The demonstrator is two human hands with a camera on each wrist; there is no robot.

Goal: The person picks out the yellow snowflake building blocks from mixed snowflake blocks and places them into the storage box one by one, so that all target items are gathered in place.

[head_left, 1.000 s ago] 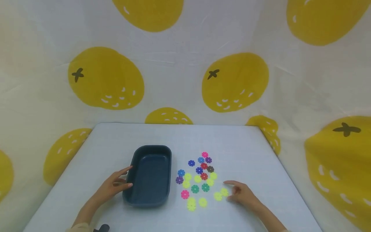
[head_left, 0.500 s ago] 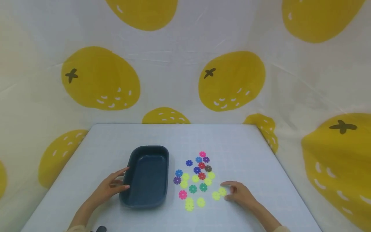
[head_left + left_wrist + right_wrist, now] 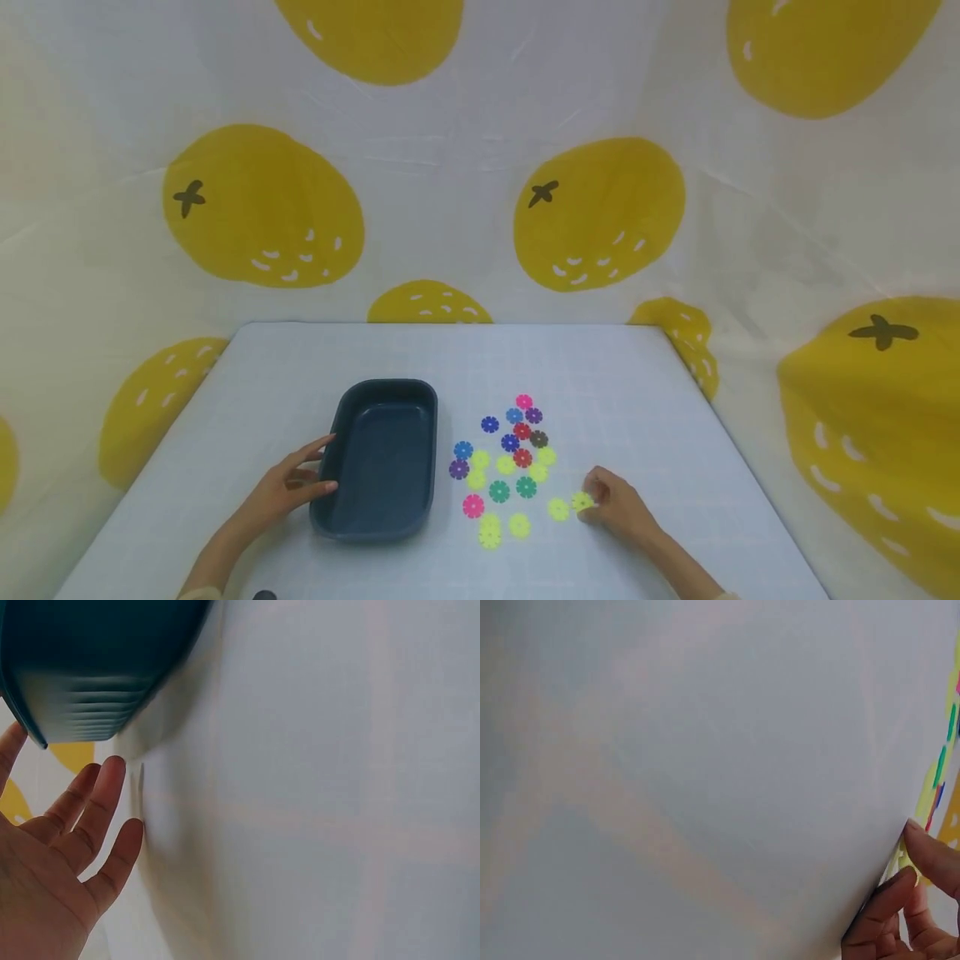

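Discs (image 3: 506, 465) in several colours lie on the white table (image 3: 637, 392), right of a dark blue tray (image 3: 384, 467). The right hand (image 3: 618, 506) pinches a yellow disc (image 3: 581, 501) between thumb and fingers at their right edge, near a second yellow disc (image 3: 558, 509). The left hand (image 3: 279, 487), its fingers loosely extended, touches the tray's left rim. Behind the table hangs a pale cloth (image 3: 450, 208) printed with yellow fruit.

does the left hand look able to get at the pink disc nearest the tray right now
Probably not straight across: the tray stands between the left hand, at its left side, and the pink disc. Going over the tray might work.
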